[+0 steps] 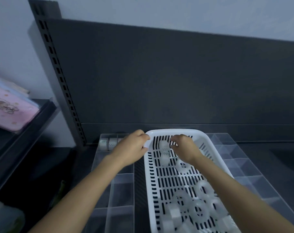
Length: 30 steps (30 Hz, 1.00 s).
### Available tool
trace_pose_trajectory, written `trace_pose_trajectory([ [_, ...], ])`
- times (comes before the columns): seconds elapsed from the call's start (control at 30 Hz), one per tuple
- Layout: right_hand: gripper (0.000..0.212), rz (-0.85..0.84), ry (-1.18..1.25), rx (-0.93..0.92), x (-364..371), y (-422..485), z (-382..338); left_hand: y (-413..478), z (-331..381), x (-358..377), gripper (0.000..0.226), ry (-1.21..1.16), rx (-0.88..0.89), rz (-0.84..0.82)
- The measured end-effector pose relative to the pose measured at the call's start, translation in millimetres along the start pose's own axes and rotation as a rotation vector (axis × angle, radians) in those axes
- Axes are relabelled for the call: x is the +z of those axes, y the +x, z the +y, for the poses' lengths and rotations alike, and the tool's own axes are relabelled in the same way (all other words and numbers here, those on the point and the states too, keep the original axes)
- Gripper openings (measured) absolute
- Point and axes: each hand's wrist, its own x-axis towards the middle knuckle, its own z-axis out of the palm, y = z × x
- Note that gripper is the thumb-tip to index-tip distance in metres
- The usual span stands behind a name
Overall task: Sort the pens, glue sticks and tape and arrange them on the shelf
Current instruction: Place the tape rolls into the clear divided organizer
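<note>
A light, likely slick tape roll (164, 149), best pinched edgewise, is being covered by the right hand (185, 148) (grasp unclear), the basket (173, 131) being gripped at its eleven-o'clock corner by fingers of the left hand (131, 147).

A single head-worn, wide-angle view looks forward and steeply down from close above the white basket (169, 131), which fills the lower middle. Behind the basket rises the dark back panel (176, 78). Far left of it, a side shelf (33, 121) reaches the frame's edge.
</note>
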Motion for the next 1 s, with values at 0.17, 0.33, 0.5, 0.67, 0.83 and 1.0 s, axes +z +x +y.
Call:
trace_pose_trajectory([
  [0.17,0.035,-0.051,-0.002,0.032,-1,-16,31,34,32,31,0.040,0.065,0.069,-0.159],
  [0.33,0.039,-0.148,-0.023,-0.064,-5,-34,46,61,39,55,0.065,0.190,0.063,-0.268],
  [0.5,0.020,-0.247,-0.021,-0.124,1,-36,47,71,42,68,0.045,0.296,0.059,-0.155],
  [0.67,0.013,-0.271,0.014,-0.199,0,-45,48,71,46,68,0.018,0.276,0.065,-0.170],
  [0.83,0.010,-0.257,0.061,-0.136,1,-53,49,69,49,61,0.021,0.101,0.007,-0.206],
  [1.0,0.014,-0.188,0.099,-0.081,-1,-69,54,59,48,39,0.021,-0.220,-0.138,-0.150],
])
